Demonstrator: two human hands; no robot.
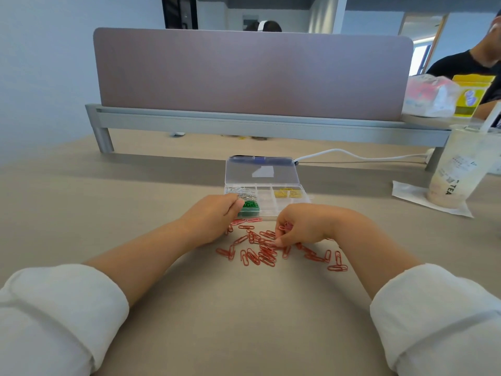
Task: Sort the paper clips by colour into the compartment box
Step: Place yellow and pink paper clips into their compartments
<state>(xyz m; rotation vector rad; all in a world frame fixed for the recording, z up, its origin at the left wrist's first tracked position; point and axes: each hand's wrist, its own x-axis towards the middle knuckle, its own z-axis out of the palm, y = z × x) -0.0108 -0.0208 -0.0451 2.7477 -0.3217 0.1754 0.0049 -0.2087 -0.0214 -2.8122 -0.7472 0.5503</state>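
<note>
While red paper clips (260,248) lie scattered just short of the compartment box (267,203), I log the right hand (301,226) curled round several and pinching another; the left hand (214,215) curls at the box's near-left corner, contents unclear. Step: gathering reds. Next, I judge, they go into a free cell. Beige desk (81,199); beyond the box, a mauve divider (252,74).
</note>
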